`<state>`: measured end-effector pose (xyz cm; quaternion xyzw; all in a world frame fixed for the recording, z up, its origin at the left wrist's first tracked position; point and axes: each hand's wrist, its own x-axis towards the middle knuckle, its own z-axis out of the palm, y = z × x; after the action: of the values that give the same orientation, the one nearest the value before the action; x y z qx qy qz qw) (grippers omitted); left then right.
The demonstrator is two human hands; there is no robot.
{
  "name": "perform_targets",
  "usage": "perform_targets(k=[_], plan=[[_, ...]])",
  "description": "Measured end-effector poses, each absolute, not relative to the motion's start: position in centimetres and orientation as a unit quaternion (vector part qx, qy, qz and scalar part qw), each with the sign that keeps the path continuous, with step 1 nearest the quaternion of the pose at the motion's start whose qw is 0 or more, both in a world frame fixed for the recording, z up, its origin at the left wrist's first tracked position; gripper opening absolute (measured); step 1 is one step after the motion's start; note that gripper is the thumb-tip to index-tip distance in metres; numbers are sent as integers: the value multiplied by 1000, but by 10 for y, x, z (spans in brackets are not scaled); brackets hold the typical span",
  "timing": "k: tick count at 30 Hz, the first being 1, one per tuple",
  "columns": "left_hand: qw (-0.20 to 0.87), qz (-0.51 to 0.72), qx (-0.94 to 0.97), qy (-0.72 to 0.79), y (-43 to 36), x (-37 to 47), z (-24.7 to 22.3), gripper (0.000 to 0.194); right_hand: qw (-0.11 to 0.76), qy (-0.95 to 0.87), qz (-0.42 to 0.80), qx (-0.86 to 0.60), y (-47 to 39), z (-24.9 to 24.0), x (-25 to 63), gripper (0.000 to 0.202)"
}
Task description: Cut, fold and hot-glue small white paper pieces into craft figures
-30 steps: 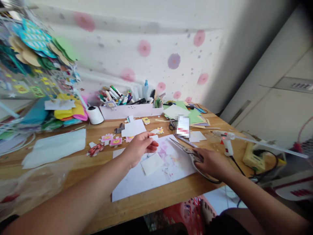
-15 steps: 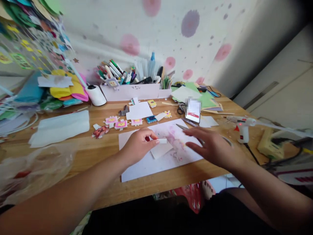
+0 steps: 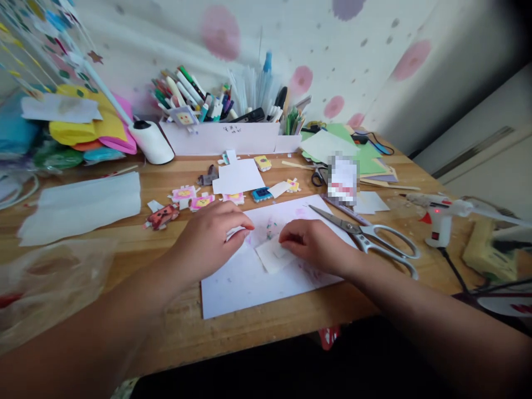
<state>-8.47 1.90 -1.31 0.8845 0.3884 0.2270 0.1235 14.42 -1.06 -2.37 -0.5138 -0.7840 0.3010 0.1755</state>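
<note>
A large white sheet with coloured stains (image 3: 233, 288) lies on the wooden table. On it rests a small cream paper piece (image 3: 270, 257). My right hand (image 3: 311, 241) is over that piece's right part, its fingers curled together at a little whitish strip; what they pinch is hard to make out. My left hand (image 3: 211, 235) hovers at the sheet's left side, thumb and index finger apart with nothing between them. Silver scissors (image 3: 361, 238) lie just right of my right hand, partly on the sheet, blades pointing up and left.
Small coloured paper figures (image 3: 202, 202) and a white paper (image 3: 239, 177) lie behind the sheet. A pen box (image 3: 220, 138) stands at the back. At right are a phone (image 3: 343, 180) and a glue gun (image 3: 440, 221); plastic film (image 3: 54, 282) is at left.
My left hand has let go of the small paper strip and drawn left. My right hand has moved left onto the paper piece, and the scissors now show fully beside it. The view has shifted.
</note>
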Motion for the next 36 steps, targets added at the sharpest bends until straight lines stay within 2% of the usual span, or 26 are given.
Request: perform_targets(k=[5, 8, 11, 14, 18, 20, 24, 27, 29, 33, 36], plan=[[73, 148, 931, 326, 2, -77, -15, 27, 134, -802, 259, -522, -7, -30, 142, 11], [81, 96, 946, 298, -19, -67, -19, 33, 130, -806, 249, -522, -8, -31, 140, 11], [102, 51, 946, 304, -30, -62, -25, 31, 127, -808, 250, -518, -9, -30, 139, 11], [115, 44, 944, 305, -29, -62, -30, 42, 118, -812, 258, -510, -10, -29, 141, 10], [104, 40, 946, 306, -30, -62, -31, 44, 93, -828, 243, -497, -10, -27, 143, 31], [100, 41, 946, 304, -31, -61, -31, 42, 69, -836, 232, -492, -10, -25, 143, 36], [115, 81, 941, 307, -25, -64, -25, 21, 36, -837, 219, -501, -9, -20, 140, 17], [109, 176, 909, 361, -7, -72, -18, 27, 45, -836, 223, -500, -9, -17, 141, 5], [113, 233, 875, 409, 7, -79, -14, 24, 61, -835, 238, -493, -9, -17, 143, 4], [226, 288, 796, 482, 28, -89, -12, 21, 104, -809, 316, -484, -11, -17, 149, 7], [406, 339, 698, 483, 34, -91, -13, 20, 183, -743, 418, -490, -10, -17, 148, 12]])
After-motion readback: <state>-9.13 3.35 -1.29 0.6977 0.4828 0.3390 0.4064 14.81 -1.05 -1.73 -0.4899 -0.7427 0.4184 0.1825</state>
